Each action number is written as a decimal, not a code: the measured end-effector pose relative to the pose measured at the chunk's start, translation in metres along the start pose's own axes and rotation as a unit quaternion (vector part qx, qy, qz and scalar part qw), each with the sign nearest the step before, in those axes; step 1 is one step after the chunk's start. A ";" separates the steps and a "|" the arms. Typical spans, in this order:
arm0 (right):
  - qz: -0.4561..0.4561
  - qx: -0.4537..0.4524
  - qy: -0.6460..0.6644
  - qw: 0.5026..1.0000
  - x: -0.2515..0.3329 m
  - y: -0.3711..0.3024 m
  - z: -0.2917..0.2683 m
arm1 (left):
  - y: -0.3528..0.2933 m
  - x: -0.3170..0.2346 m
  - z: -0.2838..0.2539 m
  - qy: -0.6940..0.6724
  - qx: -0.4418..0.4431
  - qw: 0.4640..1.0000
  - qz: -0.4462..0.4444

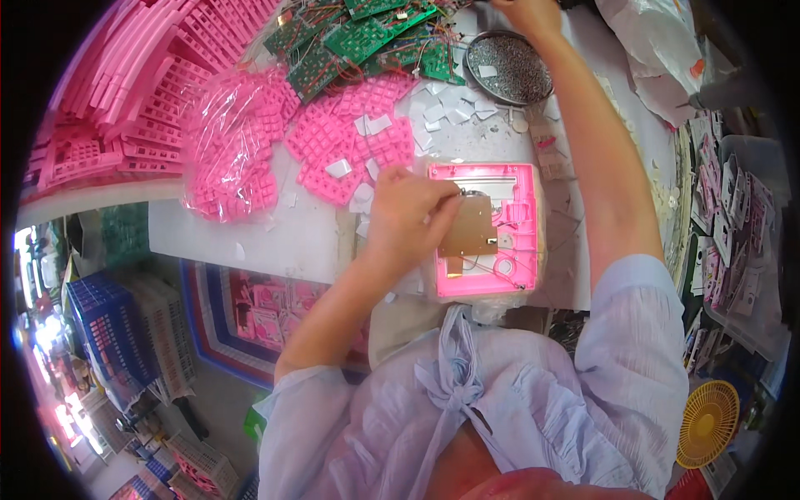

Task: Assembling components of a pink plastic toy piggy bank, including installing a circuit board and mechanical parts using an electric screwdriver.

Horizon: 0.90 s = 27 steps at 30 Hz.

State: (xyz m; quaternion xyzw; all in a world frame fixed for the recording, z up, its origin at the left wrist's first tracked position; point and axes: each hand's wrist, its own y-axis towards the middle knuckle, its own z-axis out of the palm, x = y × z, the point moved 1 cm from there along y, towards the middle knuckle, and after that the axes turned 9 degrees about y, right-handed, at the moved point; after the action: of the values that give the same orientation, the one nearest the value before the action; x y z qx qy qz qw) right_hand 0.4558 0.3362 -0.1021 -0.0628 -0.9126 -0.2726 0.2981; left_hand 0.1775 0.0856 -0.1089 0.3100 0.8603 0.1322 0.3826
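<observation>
In front of me lies a pink plastic casing, its open inside facing up. A brown circuit board sits in it, with thin wires and a round pale part around it. My left hand is at the casing's left side, fingers curled and pinched together at the board's upper left corner. Whatever is between those fingertips is hidden. My right arm reaches far forward, and my right hand is at the top edge of the view, beyond a round dark tray of small metal screws. Its fingers are mostly cut off.
Pink button pads and a clear bag of pink pieces lie left, with stacked pink panels behind. Green circuit boards with wires are heaped at the back. White scraps litter the table. A clear bin stands right.
</observation>
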 end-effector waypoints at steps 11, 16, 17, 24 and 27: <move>-0.267 0.350 -0.028 0.897 0.126 -0.211 -0.201 | -0.013 0.010 -0.005 0.039 -0.026 0.999 0.001; -0.296 0.358 0.079 0.882 0.107 -0.236 -0.145 | -0.007 0.009 -0.005 0.025 -0.001 1.000 -0.009; -0.283 0.332 0.113 0.893 0.099 -0.240 -0.143 | -0.006 0.009 -0.007 0.017 0.008 1.000 -0.008; -0.213 0.335 0.181 0.900 0.071 -0.252 -0.147 | 0.014 0.020 -0.015 -0.015 0.129 0.986 0.107; -0.212 0.351 0.191 0.892 0.068 -0.247 -0.146 | 0.027 0.016 -0.019 -0.002 0.180 0.971 0.155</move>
State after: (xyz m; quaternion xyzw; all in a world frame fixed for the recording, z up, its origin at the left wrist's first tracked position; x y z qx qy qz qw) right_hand 0.4060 0.0463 -0.0784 0.2938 -0.8661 0.0022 0.4044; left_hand 0.1668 0.1170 -0.0932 0.5031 0.8109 0.0322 0.2971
